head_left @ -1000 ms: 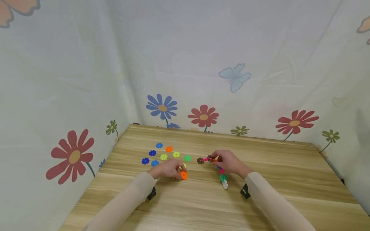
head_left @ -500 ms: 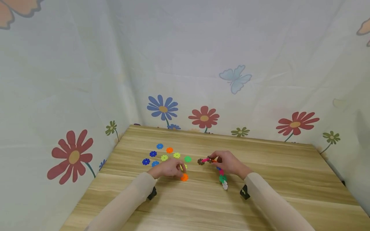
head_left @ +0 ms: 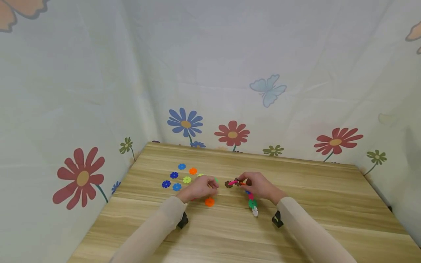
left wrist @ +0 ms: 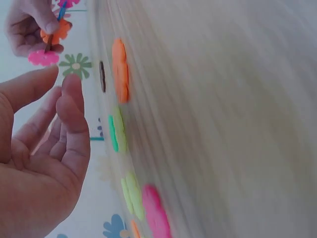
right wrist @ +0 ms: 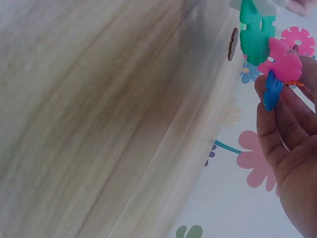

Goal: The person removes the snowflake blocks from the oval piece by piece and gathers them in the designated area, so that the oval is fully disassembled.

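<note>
My right hand (head_left: 260, 185) grips a chain of interlocking flower-shaped plastic discs (head_left: 252, 203) above the table. In the right wrist view, its white, green (right wrist: 255, 42), pink (right wrist: 283, 62) and blue (right wrist: 272, 93) discs show, and the fingers pinch it near the blue one. My left hand (head_left: 201, 187) hovers over the table with loosely bent fingers and nothing between them. An orange disc (head_left: 209, 202) lies flat just in front of it. Seen from the left wrist, a pink disc (left wrist: 156, 212) and yellow-green discs (left wrist: 120, 130) lie on the table beside the hand.
Loose blue discs (head_left: 166, 184), another orange disc (head_left: 193, 171) and a yellow-green disc (head_left: 186, 179) lie on the left of the wooden table (head_left: 312, 204). A brown disc (head_left: 228, 184) lies between the hands. A flower-printed curtain (head_left: 210, 73) stands behind the table.
The left hand has let go of the orange disc, which now lies flat, and has moved right and away from the body. The right hand keeps hold of the chain, almost unmoved.
</note>
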`<state>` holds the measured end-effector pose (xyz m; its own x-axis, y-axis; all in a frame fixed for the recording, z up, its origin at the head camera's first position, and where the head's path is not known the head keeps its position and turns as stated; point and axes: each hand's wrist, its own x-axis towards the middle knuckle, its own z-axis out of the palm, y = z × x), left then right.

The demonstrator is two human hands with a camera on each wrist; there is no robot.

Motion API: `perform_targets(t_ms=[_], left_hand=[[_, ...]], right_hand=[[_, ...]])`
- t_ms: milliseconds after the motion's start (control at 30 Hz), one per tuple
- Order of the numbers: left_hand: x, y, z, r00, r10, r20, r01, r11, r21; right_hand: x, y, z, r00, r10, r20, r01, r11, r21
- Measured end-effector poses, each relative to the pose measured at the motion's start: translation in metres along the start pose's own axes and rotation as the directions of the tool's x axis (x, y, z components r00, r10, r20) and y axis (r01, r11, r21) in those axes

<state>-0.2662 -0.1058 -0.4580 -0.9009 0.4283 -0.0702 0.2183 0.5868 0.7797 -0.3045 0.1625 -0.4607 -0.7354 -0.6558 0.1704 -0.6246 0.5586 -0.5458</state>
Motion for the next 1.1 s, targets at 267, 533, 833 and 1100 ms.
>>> perform_targets(t_ms=[267,533,833,1100], left_hand=[[0.014,0.013,0.020,0.995,0.006,-0.095,-0.014,0.996,-0.090],[0.027,0.024,0.035,0.981,-0.004,-0.195,-0.010,0.997,-0.072],[0.033,0.029,0.041,0.973,0.040,-0.228,-0.045,0.999,-0.018],[0.036,0.030,0.041,0.961,0.092,-0.261,-0.078,0.995,0.065]], right_hand=[[0.000,0.001,0.002,1.000,-0.010,-0.012,0.010,1.000,0.012],[-0.001,-0.003,0.003,1.000,-0.005,-0.016,0.006,1.000,0.012],[0.000,-0.005,0.005,0.999,-0.030,-0.017,0.030,1.000,0.005],[0.000,-0.008,0.005,0.999,-0.032,-0.008,0.032,0.999,0.000]])
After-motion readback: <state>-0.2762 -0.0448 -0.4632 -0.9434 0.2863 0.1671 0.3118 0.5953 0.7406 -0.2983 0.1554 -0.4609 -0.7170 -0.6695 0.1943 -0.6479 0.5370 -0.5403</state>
